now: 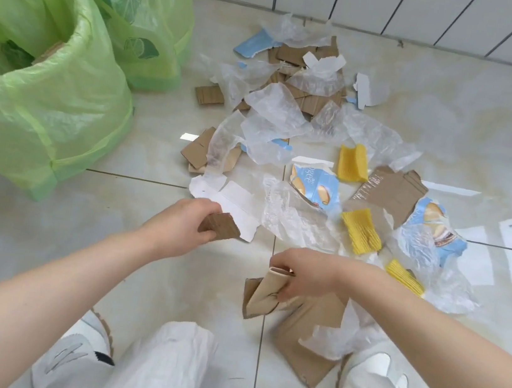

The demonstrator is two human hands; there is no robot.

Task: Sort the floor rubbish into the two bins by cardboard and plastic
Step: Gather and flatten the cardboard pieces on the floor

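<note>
Left hand [184,226] — fingers curled round a small brown cardboard piece [220,226], held just above the floor [27,244] at the near edge of the rubbish.

Right hand [305,275] — grips a folded pale cardboard scrap [263,293], which overlaps a larger brown cardboard sheet [307,336] lying flat between the person's knees.

Rubbish pile: clear plastic film [275,114], torn brown cardboard [389,193], blue-printed wrapper pieces [315,185], yellow foam pieces [361,231] and a white card piece [234,200], spread over the tiles from the hands back toward the wall [374,0].

Near green-lined bin [63,101] at left, with a cardboard edge showing inside; a second green-lined bin [154,15] just behind it, contents not visible.
</note>
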